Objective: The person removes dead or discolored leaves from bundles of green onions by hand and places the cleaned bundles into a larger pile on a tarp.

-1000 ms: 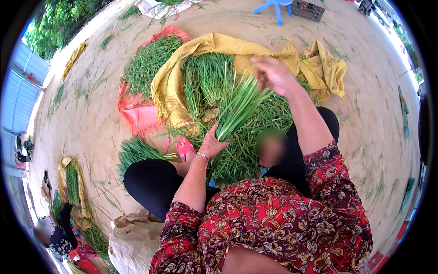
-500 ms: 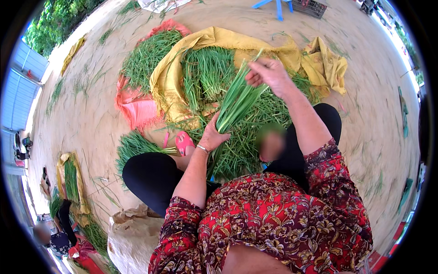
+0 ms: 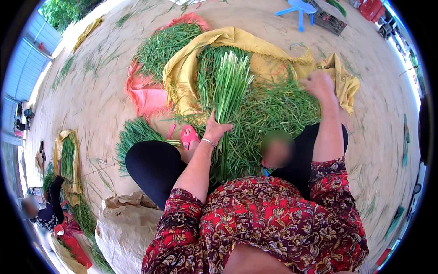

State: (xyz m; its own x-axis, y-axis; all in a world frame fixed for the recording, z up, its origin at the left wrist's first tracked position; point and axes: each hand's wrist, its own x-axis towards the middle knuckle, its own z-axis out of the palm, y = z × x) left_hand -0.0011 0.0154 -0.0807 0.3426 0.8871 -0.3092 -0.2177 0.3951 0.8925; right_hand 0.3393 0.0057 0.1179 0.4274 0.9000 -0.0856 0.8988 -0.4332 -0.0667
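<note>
My left hand [image 3: 216, 130] is closed round the lower part of a bunch of green chives [image 3: 227, 89], whose pale stem ends point away from me. Its leafy ends hang down between my knees. Off to the right, my right hand [image 3: 318, 85] is raised over the edge of a loose heap of chives [image 3: 285, 105]. Its fingers look curled but are smeared, and I cannot make out anything in them. Sorted chives [image 3: 205, 75] lie on a yellow woven sack [image 3: 180, 68] beyond the bunch. A smaller pile of chives [image 3: 139, 137] rests by my left knee.
More chives [image 3: 166, 48] lie on a pink sack [image 3: 145, 91] at the far left. A blue stool [image 3: 299, 8] and a dark crate [image 3: 329, 19] stand at the back. A pale sack [image 3: 125, 223] sits near my left side. Another person [image 3: 48, 219] is at lower left.
My right hand has left the tips of the bunch and moved right. The bunch in my left hand has swung more upright, its pale ends gathered. The whole view has shifted slightly.
</note>
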